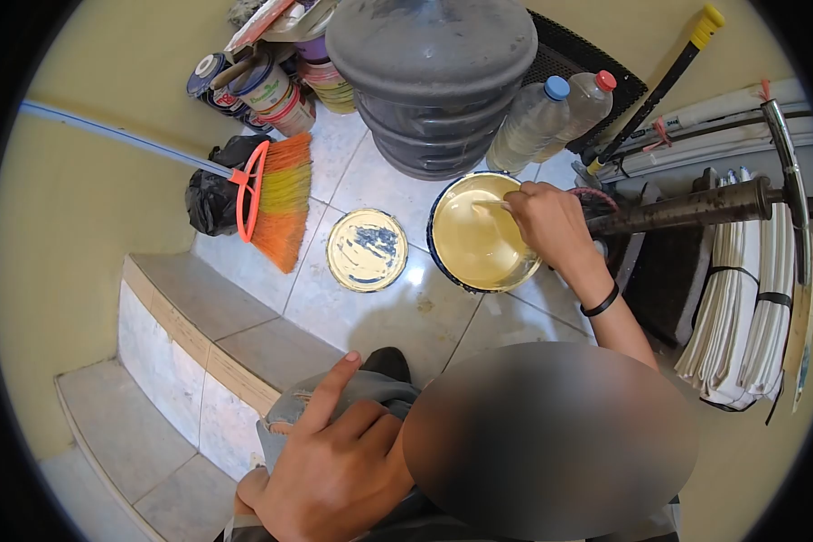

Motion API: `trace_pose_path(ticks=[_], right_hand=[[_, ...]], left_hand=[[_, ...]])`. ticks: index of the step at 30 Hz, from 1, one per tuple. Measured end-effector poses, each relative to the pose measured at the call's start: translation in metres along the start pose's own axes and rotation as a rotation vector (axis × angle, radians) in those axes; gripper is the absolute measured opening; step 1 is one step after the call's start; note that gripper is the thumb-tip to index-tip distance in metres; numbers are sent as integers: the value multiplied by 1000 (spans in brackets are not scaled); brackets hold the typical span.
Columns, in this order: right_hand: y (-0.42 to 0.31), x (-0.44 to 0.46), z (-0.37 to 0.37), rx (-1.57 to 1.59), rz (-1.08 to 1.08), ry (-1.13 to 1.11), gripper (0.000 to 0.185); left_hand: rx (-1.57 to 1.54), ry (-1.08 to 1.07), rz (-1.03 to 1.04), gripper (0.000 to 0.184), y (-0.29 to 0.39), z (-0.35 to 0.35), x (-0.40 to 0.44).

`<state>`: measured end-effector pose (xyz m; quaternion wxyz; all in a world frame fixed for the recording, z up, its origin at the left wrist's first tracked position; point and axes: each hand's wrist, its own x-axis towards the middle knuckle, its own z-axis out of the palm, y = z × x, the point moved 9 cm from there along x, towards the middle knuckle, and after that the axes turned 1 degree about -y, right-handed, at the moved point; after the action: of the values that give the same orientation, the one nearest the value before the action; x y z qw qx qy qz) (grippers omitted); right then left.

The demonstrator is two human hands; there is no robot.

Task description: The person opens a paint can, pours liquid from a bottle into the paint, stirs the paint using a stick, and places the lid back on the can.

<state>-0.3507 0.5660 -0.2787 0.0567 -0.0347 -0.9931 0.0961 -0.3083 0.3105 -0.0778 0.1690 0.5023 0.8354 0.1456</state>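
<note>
My right hand, with a black band at the wrist, is closed on a pale, thin stick over a paint bucket. Cream-yellow paint fills part of the bucket. Most of the stick is hidden by my fingers, so its full shape cannot be made out. The bucket's round lid, smeared with cream and dark blue paint, lies on the floor to the left. Close to the camera, my left hand rests near my knee, index finger stretched out and other fingers bent, with nothing visible in it.
A large grey water jug and two plastic bottles stand behind the bucket. An orange-yellow broom and paint cans are at left, above tiled steps. Metal poles and folded white bundles line the right. A blurred oval covers the lower middle.
</note>
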Motion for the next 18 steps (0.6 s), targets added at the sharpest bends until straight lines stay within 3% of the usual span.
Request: trace_pose_path(ticks=[12, 14, 18], right_hand=[[-12, -48, -12, 6, 36, -112, 14], [-21, -54, -8, 140, 85, -286, 15], [-35, -50, -1, 266, 55, -269, 16]], left_hand=[[-11, -12, 11, 55, -2, 2, 1], [-12, -13, 13, 54, -2, 2, 2], [54, -31, -6, 53, -1, 3, 5]])
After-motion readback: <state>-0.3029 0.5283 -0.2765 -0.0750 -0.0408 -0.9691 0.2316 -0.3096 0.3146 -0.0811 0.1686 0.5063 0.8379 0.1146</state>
